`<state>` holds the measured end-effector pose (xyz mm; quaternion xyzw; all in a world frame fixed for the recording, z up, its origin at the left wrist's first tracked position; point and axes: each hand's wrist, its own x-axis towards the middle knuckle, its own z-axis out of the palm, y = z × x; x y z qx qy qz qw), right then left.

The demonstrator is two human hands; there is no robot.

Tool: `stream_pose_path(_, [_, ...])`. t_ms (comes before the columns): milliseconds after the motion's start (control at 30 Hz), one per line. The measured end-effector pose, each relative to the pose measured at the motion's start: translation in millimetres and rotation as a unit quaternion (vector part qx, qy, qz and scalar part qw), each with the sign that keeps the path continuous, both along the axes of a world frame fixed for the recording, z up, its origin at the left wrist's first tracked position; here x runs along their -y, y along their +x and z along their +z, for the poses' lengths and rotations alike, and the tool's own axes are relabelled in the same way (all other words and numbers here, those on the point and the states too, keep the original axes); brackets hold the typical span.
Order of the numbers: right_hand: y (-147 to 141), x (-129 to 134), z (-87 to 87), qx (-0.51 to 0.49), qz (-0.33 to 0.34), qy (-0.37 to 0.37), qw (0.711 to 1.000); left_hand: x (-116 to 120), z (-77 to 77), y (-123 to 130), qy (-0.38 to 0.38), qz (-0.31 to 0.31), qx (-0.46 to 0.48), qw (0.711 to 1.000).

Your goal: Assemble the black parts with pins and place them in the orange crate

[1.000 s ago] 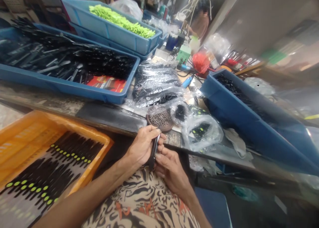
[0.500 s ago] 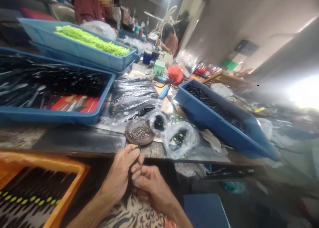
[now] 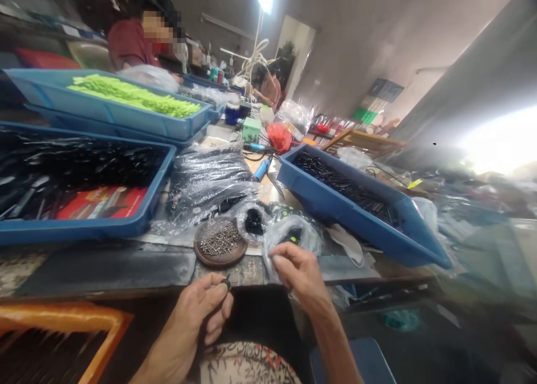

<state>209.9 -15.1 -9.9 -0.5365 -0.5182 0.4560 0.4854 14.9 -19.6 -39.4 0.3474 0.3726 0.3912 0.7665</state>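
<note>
Left hand [image 3: 191,320]: thumb and forefinger closed on 1 small black piece [image 3: 225,284], below the table's near edge. Right hand [image 3: 300,272]: fingers curled over the near side of 1 clear bag [image 3: 314,236]; whether they grip anything cannot be told. Table [image 3: 138,266], near edge: 1 round brown dish [image 3: 210,261] of metal pins [image 3: 220,238], left of the bag. Right side: 1 blue bin [image 3: 356,224] of black parts [image 3: 344,183].

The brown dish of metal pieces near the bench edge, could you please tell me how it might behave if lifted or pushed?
The brown dish looks stiff, its round rim holding an even shape. It is probably heavy for its size, heaped with metal pieces. Tilted, it would likely spill, since the pieces lie loose and the rim looks low.
</note>
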Motion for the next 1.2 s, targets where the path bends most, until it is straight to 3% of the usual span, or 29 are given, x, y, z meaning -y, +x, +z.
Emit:
stream_pose_path(167, [-6, -37, 10.5, 0.16, -0.05, 0.116, 0.979, 5, -4.5, -1, -0.028, -0.012, 0.015, 0.999])
stream_pose_path(400, [-34, -65, 17.1, 0.279, 0.027, 0.197, 0.939, 9, -8.0, -3, -0.032, -0.025, 0.037, 0.998])
stream_pose_path(467, [-43, -78, 22.9, 0.333, 0.055, 0.242, 0.91, 8, -5.8, -4, -0.027, -0.029, 0.033, 0.999])
stream_pose_path(533, [-53, -95, 27.3, 0.449, 0.103, 0.264, 0.848, 8, -3.8, -5, -0.025, -0.033, 0.026, 0.999])
stream_pose_path(600, [-63, -114, 27.8, 0.573, 0.161, 0.242, 0.766, 8, -2.8, -7, -0.02, -0.035, 0.023, 0.999])
stream_pose_path(667, [-71, -133, 24.4, 0.626, 0.186, 0.213, 0.726, 8, -2.9, -8, -0.015, -0.039, 0.027, 0.999])
stream_pose_path(833, [-79, -163, 13.7, 0.656, 0.178, 0.206, 0.704, 7, -4.2, -11, -0.013, -0.033, 0.027, 0.999])
stream_pose_path(1200, [-91, -191, 11.2, 0.721, 0.244, 0.171, 0.625, 8, -1.7, -12, -0.002, -0.038, 0.008, 0.999])
